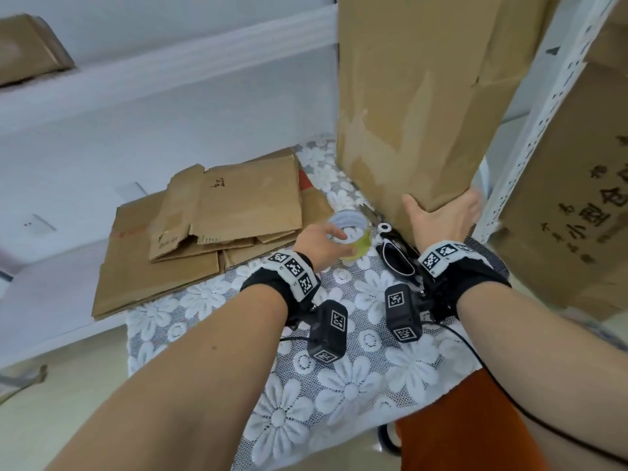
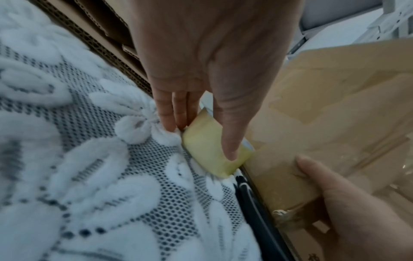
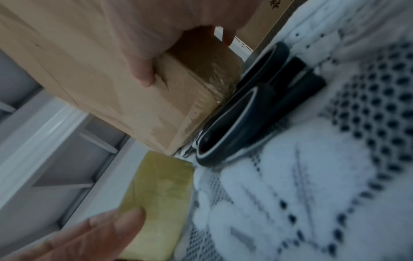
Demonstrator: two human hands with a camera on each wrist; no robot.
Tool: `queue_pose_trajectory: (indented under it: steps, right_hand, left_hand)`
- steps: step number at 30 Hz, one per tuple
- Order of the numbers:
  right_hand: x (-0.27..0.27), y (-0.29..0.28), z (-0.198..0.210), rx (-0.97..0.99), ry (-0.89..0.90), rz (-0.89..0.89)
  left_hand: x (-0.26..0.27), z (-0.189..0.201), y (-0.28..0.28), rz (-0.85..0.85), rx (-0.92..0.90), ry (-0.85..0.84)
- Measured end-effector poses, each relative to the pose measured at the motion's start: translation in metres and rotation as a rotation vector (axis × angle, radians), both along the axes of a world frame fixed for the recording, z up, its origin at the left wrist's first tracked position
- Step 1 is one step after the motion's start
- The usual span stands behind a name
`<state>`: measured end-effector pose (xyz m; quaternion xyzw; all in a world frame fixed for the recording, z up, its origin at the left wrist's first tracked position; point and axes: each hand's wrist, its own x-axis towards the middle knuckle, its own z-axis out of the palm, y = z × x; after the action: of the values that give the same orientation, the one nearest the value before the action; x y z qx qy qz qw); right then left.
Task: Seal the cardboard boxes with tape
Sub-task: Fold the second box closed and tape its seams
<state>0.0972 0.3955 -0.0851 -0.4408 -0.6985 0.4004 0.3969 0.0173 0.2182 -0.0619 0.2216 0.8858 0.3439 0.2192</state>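
A tall brown cardboard box [image 1: 418, 107] stands on end at the desk's far right corner, old clear tape wrinkled along its lower edge. The right hand [image 1: 441, 215] grips that bottom corner, thumb on one face, fingers wrapped round the other. The left hand [image 1: 319, 244] clasps the yellowish tape roll [image 1: 353, 239] resting on the white floral lace cloth [image 1: 356, 385]. Black-handled scissors [image 1: 396, 253] lie between roll and box. Flattened corrugated cartons [image 1: 204, 229] are stacked at the far left edge.
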Motion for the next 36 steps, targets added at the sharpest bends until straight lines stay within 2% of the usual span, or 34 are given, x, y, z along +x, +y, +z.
queue_pose_trajectory:
  steps: [4,8,20,26,32,36]
  right_hand:
    - [-0.004,0.003,-0.004,-0.092,0.122,0.035]
    - [-0.008,0.011,-0.009,-0.083,0.187,0.021]
    - [-0.005,0.029,-0.007,-0.093,0.114,-0.018]
    - [-0.009,0.023,-0.008,-0.049,0.157,-0.038]
    - [-0.003,0.013,0.001,0.031,0.231,0.035]
    - [-0.009,0.007,0.003,0.013,0.2,0.108]
  left_hand:
    - [0.006,0.004,-0.001,0.003,0.028,-0.032]
    - [0.008,0.006,-0.005,0.002,0.037,-0.094]
    - [0.015,0.012,0.003,-0.021,0.15,-0.294]
    - [0.021,-0.001,0.009,-0.05,0.162,-0.354]
    - [0.033,-0.006,0.015,0.0,0.274,-0.432]
    - [0.041,-0.005,0.027,-0.012,0.319,-0.52]
